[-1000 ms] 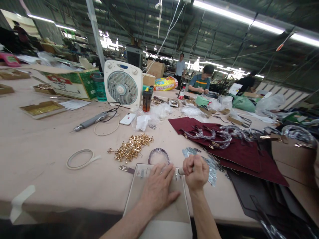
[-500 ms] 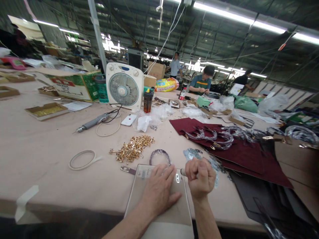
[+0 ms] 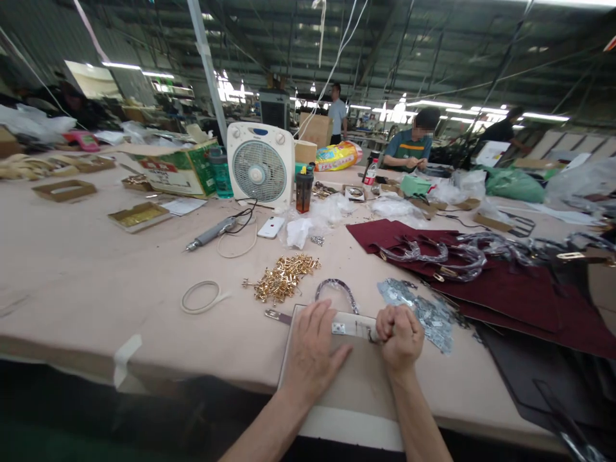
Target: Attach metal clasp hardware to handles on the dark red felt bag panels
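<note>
A beige bag panel (image 3: 356, 378) with a pale lower strip lies at the table's front edge. My left hand (image 3: 312, 346) rests flat on its left side, fingers stretched. My right hand (image 3: 400, 333) is a fist at the panel's upper right, closed around a tool with a pale rounded end (image 3: 376, 336), mostly hidden by the fingers. A small silver metal plate (image 3: 338, 328) sits on the panel's top band between my hands, with thin metal prongs beside the tool. Beyond the top edge curves a dark, plastic-wrapped handle (image 3: 337, 282); a strap with a gold fitting (image 3: 274, 314) sticks out left.
Gold fasteners (image 3: 283, 277) are heaped ahead, with silver plates (image 3: 423, 311) to the right. A tape roll (image 3: 199, 297), grey electric screwdriver (image 3: 212, 234), phone (image 3: 271, 226) and box fan (image 3: 261, 167) stand or lie leftward. Maroon panels (image 3: 505, 301) are stacked right. A co-worker (image 3: 409, 144) sits across.
The view has swung left and down. My right fist has come inward over the panel's upper right, beside the prongs. My left hand has shifted toward the panel's left side, uncovering the silver plate.
</note>
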A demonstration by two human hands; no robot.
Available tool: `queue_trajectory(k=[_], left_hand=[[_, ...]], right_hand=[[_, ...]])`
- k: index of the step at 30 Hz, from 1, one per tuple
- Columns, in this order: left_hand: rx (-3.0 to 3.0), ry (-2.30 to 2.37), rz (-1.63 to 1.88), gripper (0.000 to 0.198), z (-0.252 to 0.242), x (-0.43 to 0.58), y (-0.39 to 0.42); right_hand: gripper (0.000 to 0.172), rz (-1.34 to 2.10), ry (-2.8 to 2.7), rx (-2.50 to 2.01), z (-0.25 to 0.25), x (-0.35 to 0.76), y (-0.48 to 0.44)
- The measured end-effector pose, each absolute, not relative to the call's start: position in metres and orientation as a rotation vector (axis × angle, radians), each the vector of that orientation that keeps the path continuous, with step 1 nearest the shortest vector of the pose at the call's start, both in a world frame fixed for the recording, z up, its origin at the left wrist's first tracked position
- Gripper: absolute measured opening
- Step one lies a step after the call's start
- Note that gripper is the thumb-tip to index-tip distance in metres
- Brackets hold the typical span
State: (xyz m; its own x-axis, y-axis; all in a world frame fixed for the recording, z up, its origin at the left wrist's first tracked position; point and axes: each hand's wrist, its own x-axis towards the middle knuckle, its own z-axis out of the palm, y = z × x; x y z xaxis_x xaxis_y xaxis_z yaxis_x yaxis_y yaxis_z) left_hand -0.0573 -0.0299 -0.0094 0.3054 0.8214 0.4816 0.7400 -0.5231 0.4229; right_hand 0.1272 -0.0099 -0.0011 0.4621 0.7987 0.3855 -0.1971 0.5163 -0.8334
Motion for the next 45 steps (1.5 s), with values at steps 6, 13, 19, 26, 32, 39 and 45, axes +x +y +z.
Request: queue_trajectory(k=[6,13,19,26,32,39,45], left_hand=[[2.494,1.339,0.969,0.043,-0.007,-0.079,-0.036],[2.638,1.256,0.944,0.031,-0.016,-0.078,-0.034],[2.605,1.258,0.999,0.028,-0.02,-0.078,-0.032],[2.614,1.223,1.015,0.007,-0.015,-0.071,-0.015],[2.693,1.035,0.881,0.009,-0.017,-0.082,0.005],[2.626,0.957,0.829,0.013,-0.011,-0.09,0.008],[2.561,0.939,0.869,0.012,-0.008,-0.089,0.01]], right_hand=[[0.038,0.766,-0.722,-0.855,0.033,0.12,0.005],[0.039,1.055,-0.711,-0.772,0.038,0.088,0.035],[0.04,1.147,-0.673,-0.786,0.022,0.085,0.044],[0.043,1.117,-0.708,-0.822,0.021,0.084,0.045],[0.042,1.098,-0.819,-0.887,0.021,0.077,0.047],[0.042,1.04,-0.927,-0.922,0.017,0.072,0.038],[0.039,0.934,-0.84,-0.792,0.016,0.072,0.03]])
